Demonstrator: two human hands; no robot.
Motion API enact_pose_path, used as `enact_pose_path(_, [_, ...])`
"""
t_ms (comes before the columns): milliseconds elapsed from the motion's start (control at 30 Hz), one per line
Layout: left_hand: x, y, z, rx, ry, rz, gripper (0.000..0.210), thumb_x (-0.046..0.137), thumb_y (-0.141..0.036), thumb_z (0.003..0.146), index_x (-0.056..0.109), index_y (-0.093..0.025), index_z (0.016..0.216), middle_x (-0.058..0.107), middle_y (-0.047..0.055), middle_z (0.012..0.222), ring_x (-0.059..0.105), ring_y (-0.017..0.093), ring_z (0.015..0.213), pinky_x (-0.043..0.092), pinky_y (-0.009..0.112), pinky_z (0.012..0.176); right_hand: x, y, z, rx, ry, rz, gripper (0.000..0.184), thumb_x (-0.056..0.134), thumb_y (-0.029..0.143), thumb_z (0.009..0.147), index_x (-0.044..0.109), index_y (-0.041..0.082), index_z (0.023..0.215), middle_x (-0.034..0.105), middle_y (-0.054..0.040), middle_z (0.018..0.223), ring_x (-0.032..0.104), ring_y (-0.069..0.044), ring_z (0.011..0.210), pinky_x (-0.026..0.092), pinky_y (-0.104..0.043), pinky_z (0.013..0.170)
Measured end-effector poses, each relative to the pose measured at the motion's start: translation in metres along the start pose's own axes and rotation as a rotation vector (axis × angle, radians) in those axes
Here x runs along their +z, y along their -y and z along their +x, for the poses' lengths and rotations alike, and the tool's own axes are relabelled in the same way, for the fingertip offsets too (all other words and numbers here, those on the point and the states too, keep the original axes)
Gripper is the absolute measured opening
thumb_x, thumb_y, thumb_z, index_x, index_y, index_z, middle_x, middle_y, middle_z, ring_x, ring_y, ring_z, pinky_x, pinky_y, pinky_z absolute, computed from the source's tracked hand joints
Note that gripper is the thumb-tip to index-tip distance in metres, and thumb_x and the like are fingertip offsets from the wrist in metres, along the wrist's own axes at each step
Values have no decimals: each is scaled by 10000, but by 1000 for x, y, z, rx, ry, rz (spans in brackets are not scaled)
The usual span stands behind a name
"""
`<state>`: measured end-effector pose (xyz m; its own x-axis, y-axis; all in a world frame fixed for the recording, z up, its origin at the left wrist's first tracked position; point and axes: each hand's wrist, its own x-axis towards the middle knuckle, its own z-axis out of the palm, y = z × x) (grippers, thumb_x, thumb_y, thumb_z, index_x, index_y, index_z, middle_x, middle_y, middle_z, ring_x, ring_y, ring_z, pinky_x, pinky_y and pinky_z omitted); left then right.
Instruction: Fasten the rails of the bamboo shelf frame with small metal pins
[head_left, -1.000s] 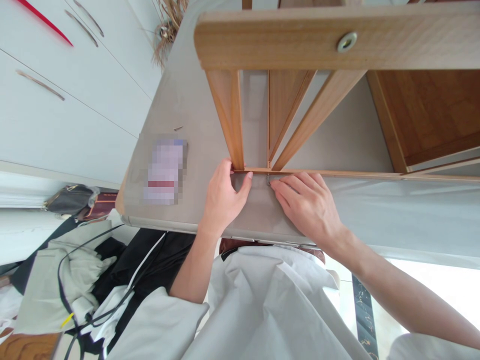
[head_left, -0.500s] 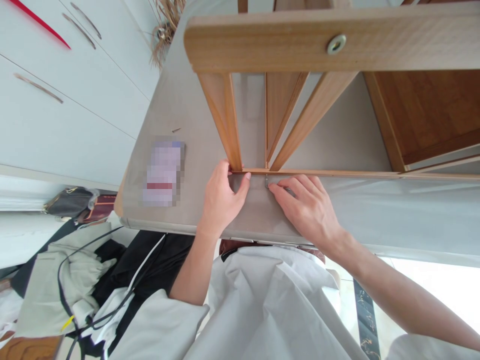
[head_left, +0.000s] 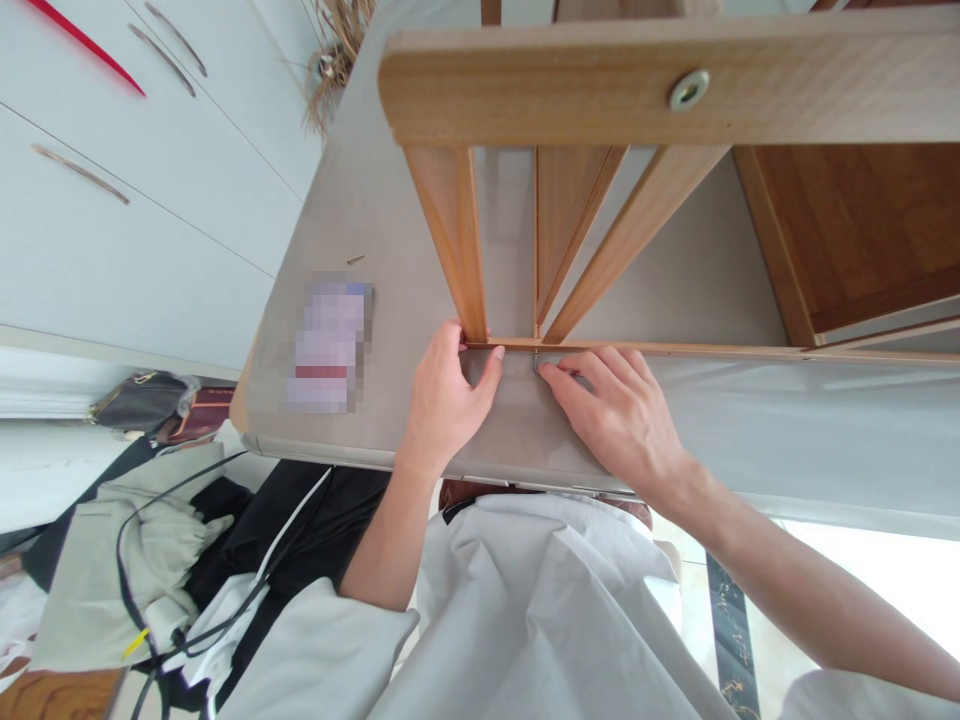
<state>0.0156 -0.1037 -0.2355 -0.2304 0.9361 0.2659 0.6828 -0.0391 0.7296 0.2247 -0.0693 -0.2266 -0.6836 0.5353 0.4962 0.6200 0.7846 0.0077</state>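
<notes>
Little has moved since a second ago: the fingers of the right hand (head_left: 619,405) have changed their pose slightly, so that a clearer gap shows behind the fingertip nearest the wearer, while the left hand (head_left: 450,400) keeps its place. That right hand has its fingertips drawn nearly together on a slim, silver-coloured metal piece (head_left: 535,360), whose far end meets the near edge of a thin, light-brown wooden rail (head_left: 675,349); how tightly the fingers press cannot be told. Further left, the other hand is partly closed around the rail's left end, its thumb on the near side and its fingers curled around the end, partly hidden. The rail is the near, low edge of a large, light-brown wooden frame with slanting slats (head_left: 611,245), lying on a smooth grey-beige tabletop (head_left: 405,260) along its front edge. A round, silver-coloured metal fitting (head_left: 688,90) sits in the frame's thick upper bar (head_left: 525,85). Left of the frame, well apart from both hands, lie a pale, pixel-blurred rectangular item (head_left: 326,340) and, just beyond it, a small, thin metal screw (head_left: 355,260).
</notes>
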Motion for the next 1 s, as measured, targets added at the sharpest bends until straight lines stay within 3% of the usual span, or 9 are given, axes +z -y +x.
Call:
enact_pose_path(300, [0, 0, 0, 1, 5, -2, 246, 657, -283, 955, 557, -249, 1177, 729, 44, 1151, 706, 226, 1082, 565, 434, 1020, -3, 1, 2, -4, 14, -15, 178, 590, 34, 951, 686, 179, 985, 729, -19, 838, 606, -194, 902, 402, -347, 798])
enact_pose_path(600, [0, -2, 0, -8, 5, -2, 236, 655, -287, 954, 558, -253, 1166, 734, 46, 1152, 709, 229, 1069, 566, 440, 1016, -5, 1, 0, 25, 52, 6, 242, 540, 21, 962, 684, 203, 1029, 757, -41, 958, 600, -196, 891, 408, -353, 794])
enact_pose_path(1000, [0, 0, 0, -1, 2, 0, 240, 660, -276, 952, 559, -243, 1167, 728, 47, 1150, 704, 223, 1075, 562, 430, 1012, -4, 0, -2, -13, 21, 33, 197, 591, 27, 953, 701, 150, 1060, 750, -50, 933, 595, -198, 886, 422, -350, 784])
